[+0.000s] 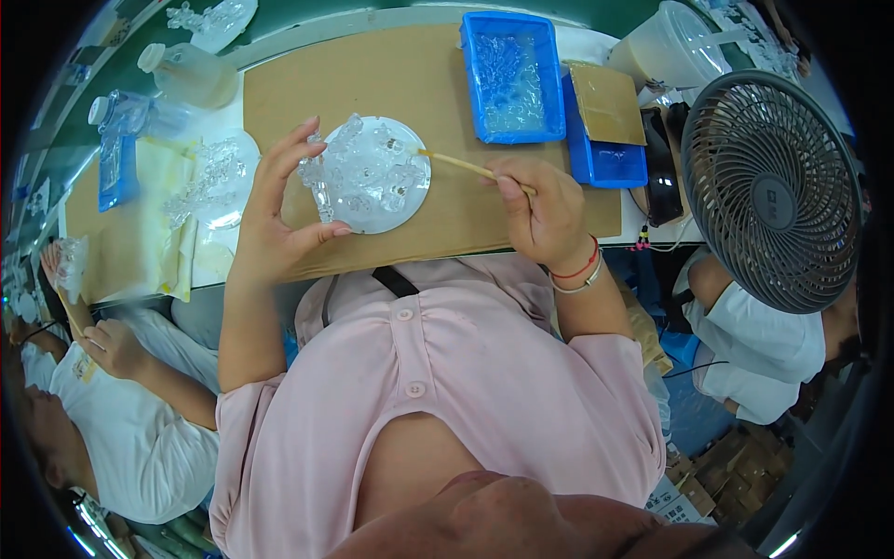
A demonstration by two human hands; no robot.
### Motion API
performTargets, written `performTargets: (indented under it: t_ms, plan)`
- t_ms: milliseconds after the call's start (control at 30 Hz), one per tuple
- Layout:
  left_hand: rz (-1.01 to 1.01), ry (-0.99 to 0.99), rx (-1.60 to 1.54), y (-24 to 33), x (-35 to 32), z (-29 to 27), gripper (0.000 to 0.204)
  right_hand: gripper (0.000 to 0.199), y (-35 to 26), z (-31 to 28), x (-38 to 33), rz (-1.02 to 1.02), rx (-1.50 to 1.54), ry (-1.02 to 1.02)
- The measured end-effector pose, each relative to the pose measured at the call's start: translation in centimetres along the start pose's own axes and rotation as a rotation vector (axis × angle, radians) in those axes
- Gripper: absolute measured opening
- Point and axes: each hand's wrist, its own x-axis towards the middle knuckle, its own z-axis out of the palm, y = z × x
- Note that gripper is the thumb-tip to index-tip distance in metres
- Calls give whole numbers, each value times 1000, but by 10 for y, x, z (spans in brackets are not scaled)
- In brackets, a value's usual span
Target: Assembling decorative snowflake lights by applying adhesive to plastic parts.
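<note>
A cluster of clear, knobbly plastic-looking pieces (358,177) lies over a round white disc (384,222) on the brown cardboard. My left hand (279,191) grips the cluster's left edge, thumb at the near end and fingers at the far end. In my right hand (540,200) is a thin wooden stick (466,167), pinched between thumb and fingers. Its tip reaches the disc's right side, by the clear pieces; whether it touches them I cannot tell. A red string and a bangle circle my right wrist.
Beyond my right hand stand a blue tray (512,130) of clear pieces and a second blue bin (610,172) with cardboard on top. A fan (773,200) is at the right. Bottles (191,74) and another white disc (228,200) lie left. Co-workers sit on both sides.
</note>
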Motion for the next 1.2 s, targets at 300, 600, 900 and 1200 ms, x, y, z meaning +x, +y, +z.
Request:
performTargets:
  t_ms: [300,600,900,1200]
  plan:
    - [36,90,27,1,0,11,80,4,-11,-5,-8,7,-30,11]
    - [61,182,71,7,-5,23,79,5,-15,-4,-8,-15,-60,-15]
    - [52,185,106,7,-6,25,82,4,-26,-12,-13,-28,19,-130]
    - [22,244,205,17,-8,29,79,2,-34,-8,-14,-77,20,-133]
